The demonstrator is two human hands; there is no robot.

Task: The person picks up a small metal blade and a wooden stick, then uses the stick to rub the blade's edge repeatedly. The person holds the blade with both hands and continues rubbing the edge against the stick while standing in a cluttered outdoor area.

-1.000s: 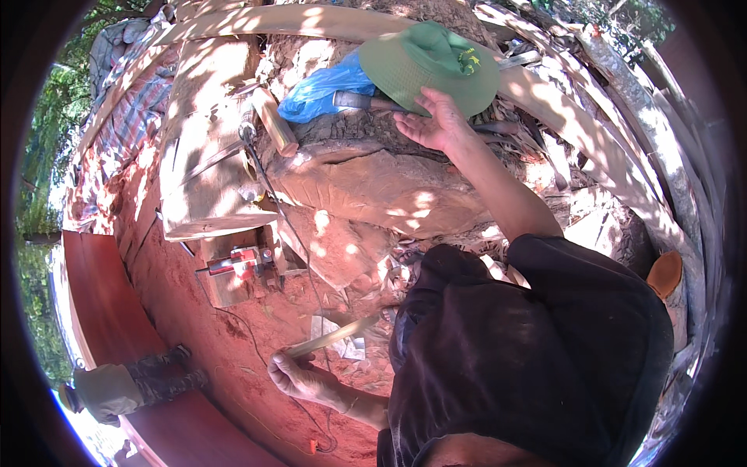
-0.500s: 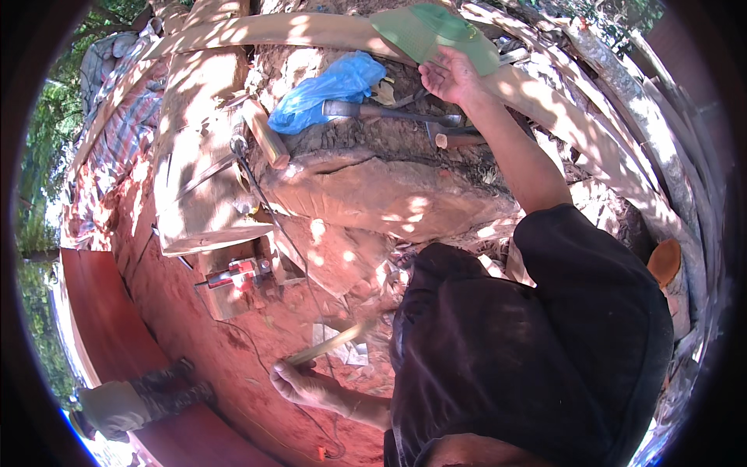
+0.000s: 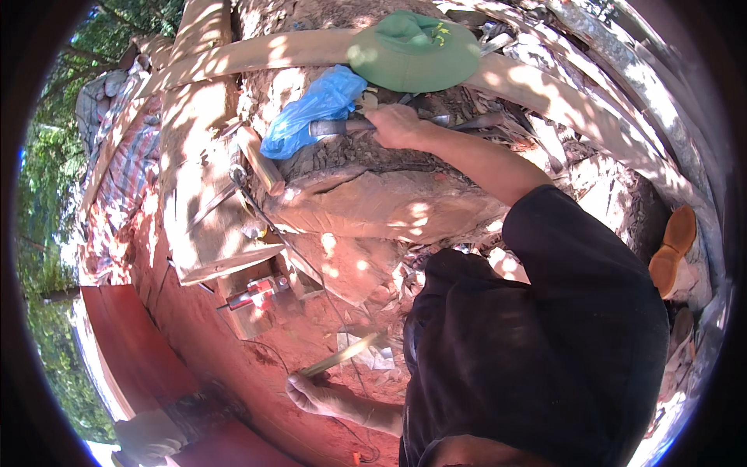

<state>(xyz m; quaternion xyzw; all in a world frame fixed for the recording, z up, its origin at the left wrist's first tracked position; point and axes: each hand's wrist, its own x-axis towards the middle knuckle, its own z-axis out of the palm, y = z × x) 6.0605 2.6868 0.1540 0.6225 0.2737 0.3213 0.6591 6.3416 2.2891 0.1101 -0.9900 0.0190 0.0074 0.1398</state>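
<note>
While I look down past my dark shirt, my left hand sits lowest in the view, clenched round the end of a thin pale stick that slants up and to the right over the red earth floor. Just beyond the stick lies a scrap of white paper, and further left a small red and grey tool rests beside a wooden plank. Past these rises a big rough log, its bark cracked and patched with sun. My right arm stretches out over it, and my right hand is closed on a dark metal tool lying on top of the log, its far end touching a crumpled blue plastic bag. A wooden mallet handle lies to the left of the bag. Farthest off, a green brimmed hat rests on a long pale board.
</note>
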